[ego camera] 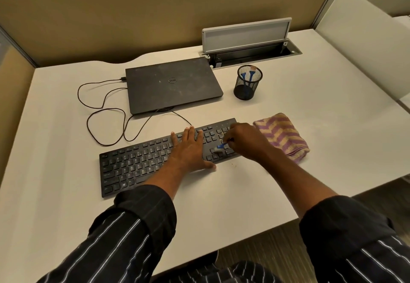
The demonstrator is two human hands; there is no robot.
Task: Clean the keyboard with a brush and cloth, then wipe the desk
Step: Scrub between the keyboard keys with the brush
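Black full-size keyboard [155,158] lies slantwise on the white counter [310,96], near its front edge. Left hand [188,149] rests flat on the keys right of centre, fingers [191,133] straight and spread, thumb at the keyboard's front edge. Right hand [246,140] is over the right-hand key block, its fingers curled and pinching a small blue-handled brush [219,147]; the pale bristle end touches the keys. Folded purple-and-beige striped cloth [281,136] lies just beside the keyboard's right end, behind the right hand. A few brown crumbs [233,164] sit on the counter at the keyboard's front edge. Beyond the keyboard: closed dark grey laptop [173,85] with a looping black cable [104,114], and a black mesh pen cup [247,83] holding blue-handled tools.
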